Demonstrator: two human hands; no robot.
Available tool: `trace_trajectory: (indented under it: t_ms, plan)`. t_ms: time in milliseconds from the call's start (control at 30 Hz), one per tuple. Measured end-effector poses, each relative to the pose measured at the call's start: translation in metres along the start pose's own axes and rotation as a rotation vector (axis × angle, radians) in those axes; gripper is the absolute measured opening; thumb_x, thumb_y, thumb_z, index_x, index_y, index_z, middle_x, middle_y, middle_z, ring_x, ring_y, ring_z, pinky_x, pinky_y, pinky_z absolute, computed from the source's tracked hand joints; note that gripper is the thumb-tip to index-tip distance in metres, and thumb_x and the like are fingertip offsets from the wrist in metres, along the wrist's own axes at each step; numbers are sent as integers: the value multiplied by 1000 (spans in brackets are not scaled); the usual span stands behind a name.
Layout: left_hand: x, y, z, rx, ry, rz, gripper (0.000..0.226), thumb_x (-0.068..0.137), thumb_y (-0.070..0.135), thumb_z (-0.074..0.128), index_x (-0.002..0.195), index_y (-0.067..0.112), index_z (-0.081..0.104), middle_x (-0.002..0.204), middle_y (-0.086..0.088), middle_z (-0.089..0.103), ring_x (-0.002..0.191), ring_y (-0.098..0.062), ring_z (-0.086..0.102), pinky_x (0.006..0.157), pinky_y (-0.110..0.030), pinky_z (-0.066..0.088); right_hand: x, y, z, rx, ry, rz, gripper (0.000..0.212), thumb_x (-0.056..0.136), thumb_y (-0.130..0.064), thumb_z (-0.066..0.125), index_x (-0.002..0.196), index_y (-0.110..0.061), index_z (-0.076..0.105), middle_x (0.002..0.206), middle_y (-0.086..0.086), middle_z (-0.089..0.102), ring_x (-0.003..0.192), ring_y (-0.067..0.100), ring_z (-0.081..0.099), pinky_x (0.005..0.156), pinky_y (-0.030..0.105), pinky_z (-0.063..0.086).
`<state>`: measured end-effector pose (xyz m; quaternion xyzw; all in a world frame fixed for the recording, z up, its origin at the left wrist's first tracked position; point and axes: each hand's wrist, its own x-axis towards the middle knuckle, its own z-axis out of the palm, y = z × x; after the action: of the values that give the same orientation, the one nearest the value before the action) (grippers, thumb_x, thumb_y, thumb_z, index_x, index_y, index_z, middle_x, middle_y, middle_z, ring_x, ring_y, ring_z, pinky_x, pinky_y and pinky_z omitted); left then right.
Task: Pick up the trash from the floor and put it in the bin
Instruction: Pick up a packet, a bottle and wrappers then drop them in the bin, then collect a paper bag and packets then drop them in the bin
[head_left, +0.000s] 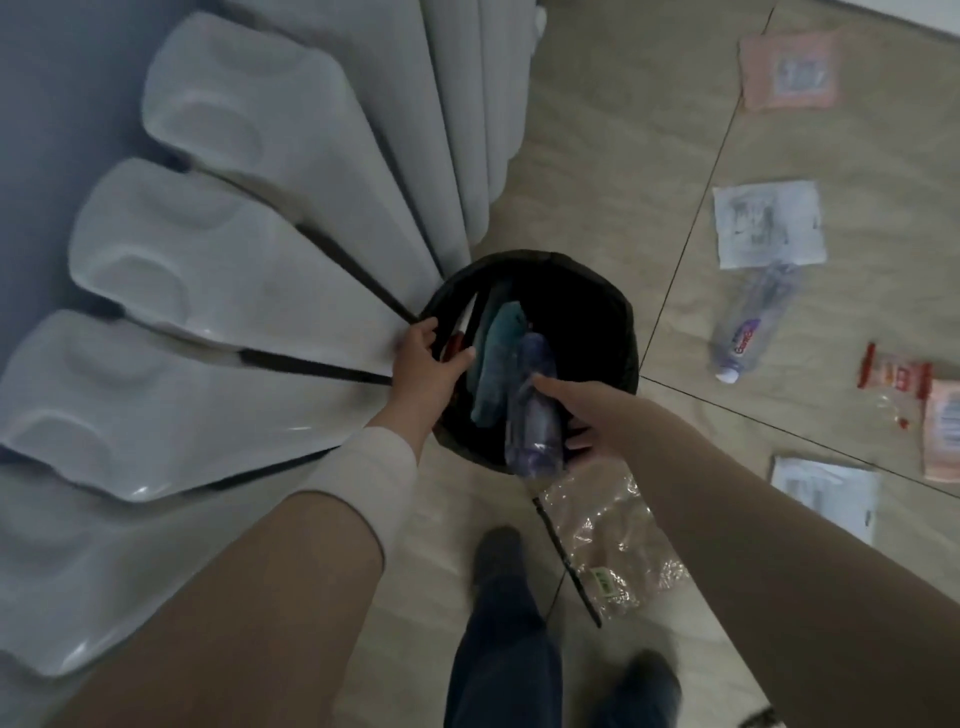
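Your right hand (582, 415) holds a clear purplish plastic bottle (535, 410) over the round black bin (597, 291).
That grip wraps the bottle's side, its lower end past the near rim; your left hand (423, 364) pinches the bin's left rim. A second clear bottle (753, 322), paper wrappers (769, 223) and a crinkled clear bag (608, 530) lie on the tiled floor (623, 156).

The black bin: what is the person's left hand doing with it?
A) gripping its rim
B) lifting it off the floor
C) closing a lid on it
A: the left hand grips the rim of the black bin, which has no lid in view.
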<state>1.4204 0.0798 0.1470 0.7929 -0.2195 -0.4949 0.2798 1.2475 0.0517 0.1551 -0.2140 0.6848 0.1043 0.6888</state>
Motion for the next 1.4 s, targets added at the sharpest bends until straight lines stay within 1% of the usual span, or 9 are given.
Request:
trace_trajectory:
  t_ms: [300,433,667,733,833,967,1067,1200,1400]
  plan:
    - [-46,33,8,1103,8,513,50,88,29,53,134,16,39,136,-10,47,125,-31,41,97,-41,34,-46,16,-19,-798,456,-478,59,88,-39,53,136,-9,37,134,16,45,124,34,45,98,41,41]
    - [-99,40,34,1347,51,621,41,91,23,44,131,14,39,134,-11,47,122,-31,41,97,-41,33,-79,56,-43,-1184,673,-671,42,89,-27,50,127,-12,44,127,11,49,118,31,47,93,43,40]
    - [-206,-6,103,1313,138,706,40,89,19,43,129,14,42,134,-9,45,125,-29,39,100,-41,29,-104,176,-110,-1265,810,-781,53,87,-18,50,137,-8,33,141,15,40,136,32,32,107,50,29]
    - [-238,-32,126,1317,121,701,39,86,18,42,124,11,47,130,-11,51,122,-30,45,98,-41,33,-104,227,-130,-1276,799,-721,57,91,-21,46,143,-8,25,149,16,31,142,32,23,111,52,22]
    - [-280,-71,160,1337,131,758,30,71,15,60,100,9,64,99,-10,67,92,-29,64,81,-36,49,-100,306,-155,-1256,797,-597,58,94,-22,42,146,-8,20,153,15,26,143,31,21,112,53,22]
    - [-304,-124,197,1352,-29,666,40,82,18,55,121,9,52,125,-12,56,118,-29,51,99,-40,37,-91,390,-175,-1228,783,-450,59,93,-20,46,146,-7,24,153,16,29,143,32,23,110,52,27]
    - [-308,-154,218,1336,-1,654,43,69,22,69,109,8,61,111,-11,64,106,-27,60,91,-36,45,-75,438,-183,-1145,748,-361,58,92,-17,45,145,-6,25,153,15,29,144,33,21,109,52,27]
    - [-275,-222,256,1255,-121,412,44,86,28,49,127,12,42,132,-8,46,127,-25,38,104,-39,27,-15,495,-186,-1101,711,-257,65,90,-26,53,145,-6,26,152,15,31,143,33,23,106,53,30]
    - [-195,-314,305,664,89,-102,90,74,26,73,144,13,17,146,-17,28,133,-34,29,105,-47,30,109,571,-184,-708,786,31,79,82,-43,64,140,-2,30,139,22,40,126,37,40,89,49,46]
